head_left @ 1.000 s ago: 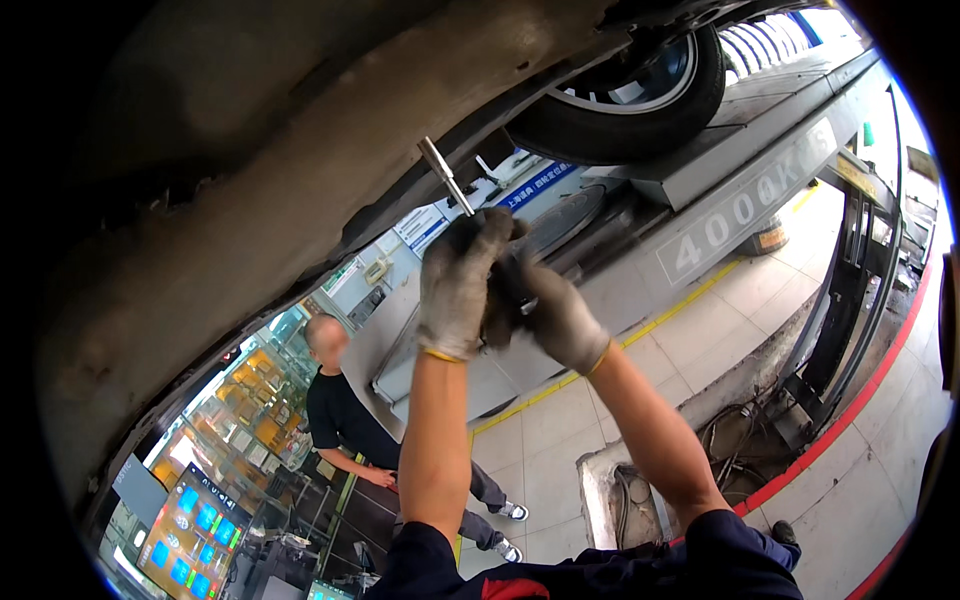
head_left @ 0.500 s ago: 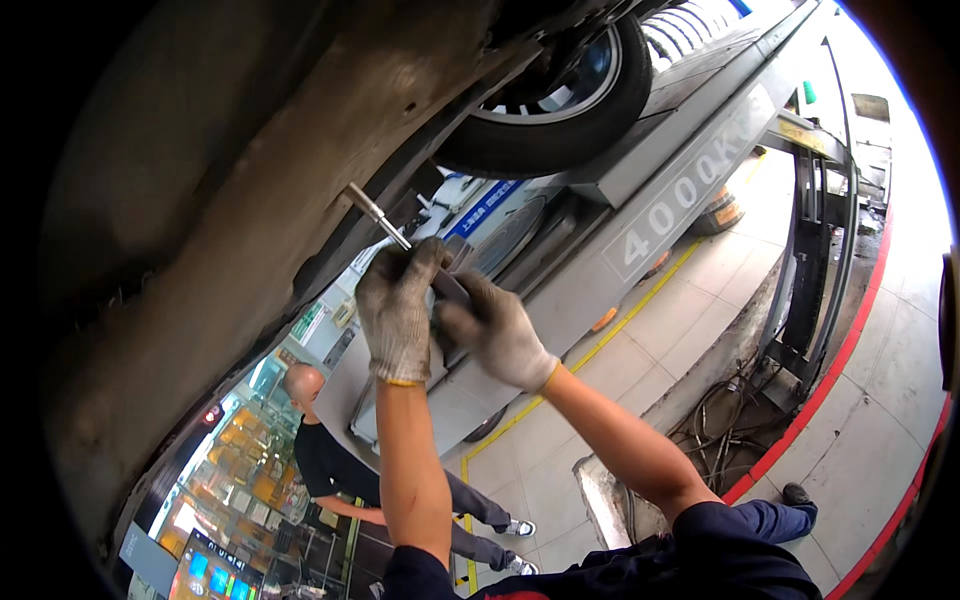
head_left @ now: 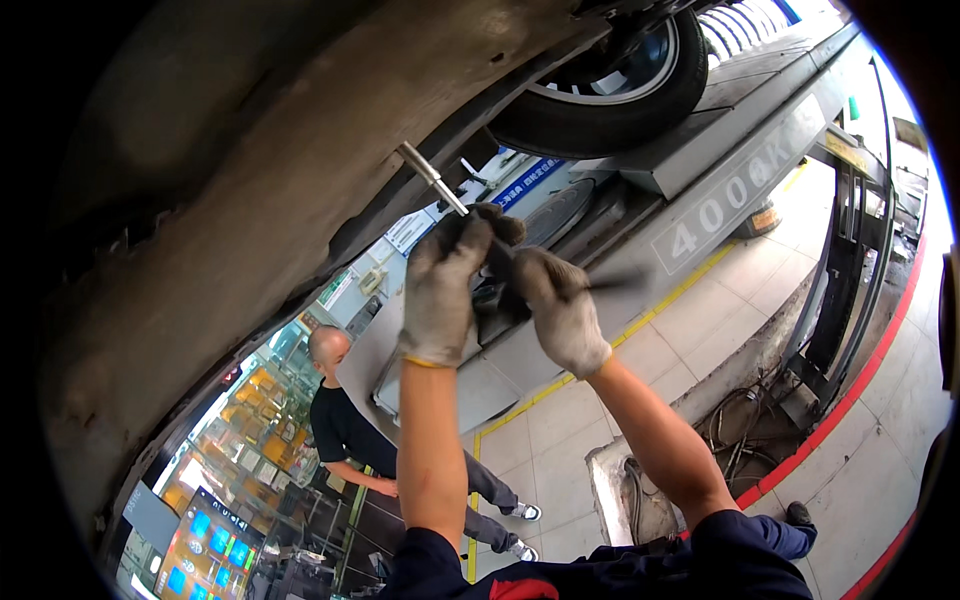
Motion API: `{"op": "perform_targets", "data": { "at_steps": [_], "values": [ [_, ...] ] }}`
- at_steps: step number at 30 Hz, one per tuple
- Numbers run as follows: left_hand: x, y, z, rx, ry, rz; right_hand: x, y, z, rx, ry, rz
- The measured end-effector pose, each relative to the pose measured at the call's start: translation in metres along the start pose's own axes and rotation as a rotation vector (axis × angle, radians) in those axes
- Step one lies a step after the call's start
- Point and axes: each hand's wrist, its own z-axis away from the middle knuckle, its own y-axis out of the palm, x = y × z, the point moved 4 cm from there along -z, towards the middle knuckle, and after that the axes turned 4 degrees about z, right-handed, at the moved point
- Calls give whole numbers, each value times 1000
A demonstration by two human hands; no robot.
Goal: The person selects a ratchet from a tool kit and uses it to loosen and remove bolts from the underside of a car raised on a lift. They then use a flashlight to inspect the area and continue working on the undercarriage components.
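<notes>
My left hand (head_left: 438, 305), in a grey-white work glove, is closed around the head of a dark socket wrench just below its silver extension and socket (head_left: 432, 177). The socket points up and left at the brown underbody panel (head_left: 270, 190) of a raised car; whether it touches a fastener there I cannot tell. Gloved as well, my right hand (head_left: 565, 320) grips the dark handle beside the left one. A dark blurred end sticks out to the right of that hand. My fingers hide most of the tool's body.
A car wheel (head_left: 610, 110) sits above on the grey lift platform (head_left: 650, 235), which runs diagonally to the right. Beyond stands a dark lift frame (head_left: 835, 260) with hoses (head_left: 740, 425) below. A person in black (head_left: 345, 430) stands at lower left near a colourful screen (head_left: 205, 555).
The view has shifted, so the surroundings sit differently. My right hand has moved away from the left, and a blurred dark end now shows past it. Both hands keep hold of the wrench.
</notes>
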Motion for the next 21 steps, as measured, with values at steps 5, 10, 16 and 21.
{"op": "perform_targets", "data": {
  "at_steps": [5, 10, 16, 21],
  "values": [
    [10, -2, -1, -116, 99, -174, 4, -1, 4, 8, 16, 111],
    [4, 13, 11, -10, -62, 350, -6, 0, 4, 413, 509, -776],
    [7, 7, 2, -181, 54, 0, 27, -9, -5, -211, -550, 689],
    [14, 13, 7, -140, -27, 257, -8, 10, 3, 357, 431, -602]
  ]
}}
